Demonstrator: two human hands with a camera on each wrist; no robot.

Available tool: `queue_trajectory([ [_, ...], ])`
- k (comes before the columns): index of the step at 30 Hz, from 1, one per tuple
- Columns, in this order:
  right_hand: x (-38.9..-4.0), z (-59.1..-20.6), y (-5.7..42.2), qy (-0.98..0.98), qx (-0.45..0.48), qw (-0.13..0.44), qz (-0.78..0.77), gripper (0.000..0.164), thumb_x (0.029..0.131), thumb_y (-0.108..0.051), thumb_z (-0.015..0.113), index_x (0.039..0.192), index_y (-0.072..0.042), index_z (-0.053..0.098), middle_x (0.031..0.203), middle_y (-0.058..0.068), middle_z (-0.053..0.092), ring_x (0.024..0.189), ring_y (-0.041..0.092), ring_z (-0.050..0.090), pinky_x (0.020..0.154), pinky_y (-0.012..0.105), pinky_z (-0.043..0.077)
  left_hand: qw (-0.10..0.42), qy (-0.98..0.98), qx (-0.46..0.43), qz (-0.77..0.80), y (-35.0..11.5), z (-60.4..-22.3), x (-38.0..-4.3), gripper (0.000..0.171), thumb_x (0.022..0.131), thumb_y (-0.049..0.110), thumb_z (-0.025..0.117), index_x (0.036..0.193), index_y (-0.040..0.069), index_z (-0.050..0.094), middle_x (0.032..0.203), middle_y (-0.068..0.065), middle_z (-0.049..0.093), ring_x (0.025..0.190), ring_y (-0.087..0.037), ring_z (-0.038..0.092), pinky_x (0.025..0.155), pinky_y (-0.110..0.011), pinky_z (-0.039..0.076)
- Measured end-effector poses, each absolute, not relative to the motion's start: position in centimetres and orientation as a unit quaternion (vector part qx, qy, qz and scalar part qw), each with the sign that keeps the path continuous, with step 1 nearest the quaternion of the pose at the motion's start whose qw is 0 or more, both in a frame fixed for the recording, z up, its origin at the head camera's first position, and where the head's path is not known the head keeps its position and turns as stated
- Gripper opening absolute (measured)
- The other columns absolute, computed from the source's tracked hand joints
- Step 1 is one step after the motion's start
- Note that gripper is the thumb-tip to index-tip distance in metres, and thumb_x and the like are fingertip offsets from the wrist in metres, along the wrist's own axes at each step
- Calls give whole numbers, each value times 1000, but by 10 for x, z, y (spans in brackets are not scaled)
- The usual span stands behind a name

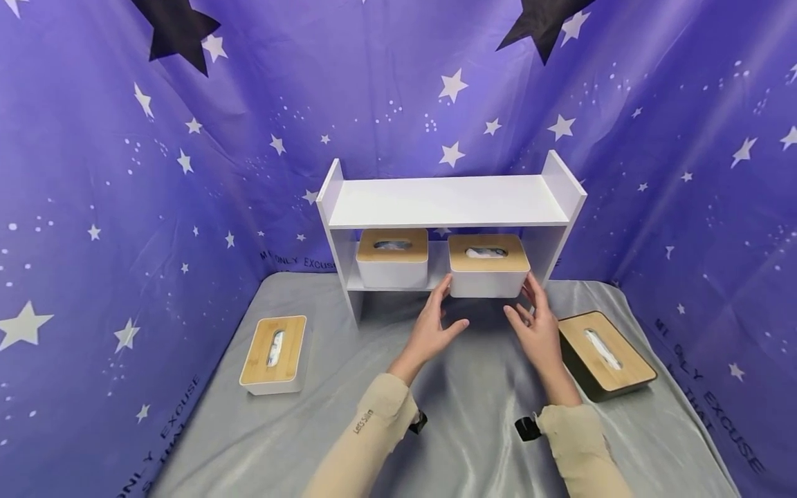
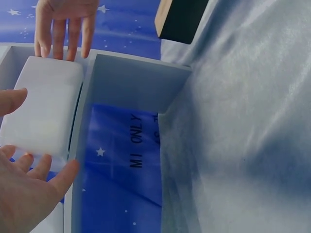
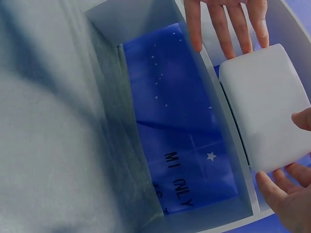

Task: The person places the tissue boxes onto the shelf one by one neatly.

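Note:
A white tissue box (image 1: 488, 282) with a wooden lid sits on the right part of the lower shelf, its front jutting past the shelf's edge. My left hand (image 1: 429, 332) is at its left side, fingers extended and fingertips right at the wall. On the opposite side, my right hand (image 1: 537, 332) has its fingertips at the box's right wall. Both wrist views show the box's smooth white front (image 2: 46, 104) between the two hands, with each thumb held apart from the fingers. A second white tissue box (image 1: 392, 273) stands to the left on that same shelf.
The white two-tier shelf (image 1: 448, 200) stands at the back of a grey cloth-covered table (image 1: 463, 443). Another white tissue box (image 1: 274, 353) lies at the left, and a dark tissue box (image 1: 607, 353) is beside my right forearm. Purple star-patterned curtains (image 1: 386, 83) surround the table.

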State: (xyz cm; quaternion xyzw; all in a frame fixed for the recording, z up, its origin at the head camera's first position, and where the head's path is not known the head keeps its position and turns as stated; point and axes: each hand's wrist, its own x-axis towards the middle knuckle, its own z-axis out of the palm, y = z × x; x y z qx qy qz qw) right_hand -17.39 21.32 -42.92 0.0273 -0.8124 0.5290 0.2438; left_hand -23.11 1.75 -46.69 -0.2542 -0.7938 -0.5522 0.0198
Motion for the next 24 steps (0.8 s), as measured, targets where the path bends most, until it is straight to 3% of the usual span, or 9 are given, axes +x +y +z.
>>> queue_trajectory([
  [6, -177, -429, 211, -825, 30, 239, 511, 71, 93, 3, 64, 153, 7, 27, 155, 31, 35, 139, 49, 41, 103, 39, 44, 10, -803, -242, -545, 16, -463, -236, 86, 90, 14, 71, 160, 18, 21, 165, -6, 27, 150, -25, 34, 112, -50, 46],
  [13, -184, -427, 212, -832, 30, 213, 512, 77, 94, 1, 63, 157, 4, 18, 159, 29, 28, 143, 47, 35, 105, 55, 43, -3, -813, -251, -526, 16, -459, -241, 87, 92, 16, 70, 161, 19, 17, 168, -1, 19, 150, -23, 32, 114, -48, 44],
  [24, -192, -424, 216, -839, 33, 180, 512, 83, 95, -1, 62, 159, 0, 9, 163, 28, 19, 147, 46, 27, 108, 62, 40, -13, -825, -254, -505, 16, -453, -250, 87, 94, 19, 69, 162, 20, 14, 168, -3, 18, 148, -24, 37, 113, -45, 46],
])
